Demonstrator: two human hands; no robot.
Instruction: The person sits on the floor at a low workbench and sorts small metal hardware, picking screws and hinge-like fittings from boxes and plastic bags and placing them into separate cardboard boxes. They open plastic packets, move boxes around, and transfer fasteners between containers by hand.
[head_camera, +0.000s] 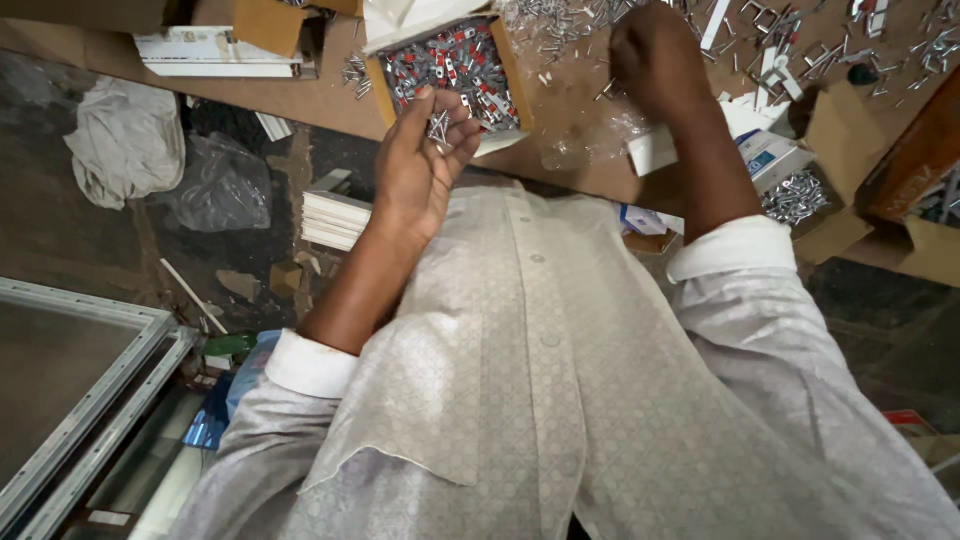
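Left grip (425, 150) holding screws (438, 127), box (510, 70) of red-and-silver fittings (450, 65)

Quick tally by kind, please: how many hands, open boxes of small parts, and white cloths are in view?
Bare hands: 2, left hand and right hand
Open cardboard boxes of small red and silver metal parts: 1
Crumpled white cloths: 1
Total: 4

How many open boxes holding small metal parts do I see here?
2: one box with red and silver parts beside the left hand, one box of silver screws at right. Others may be hidden.
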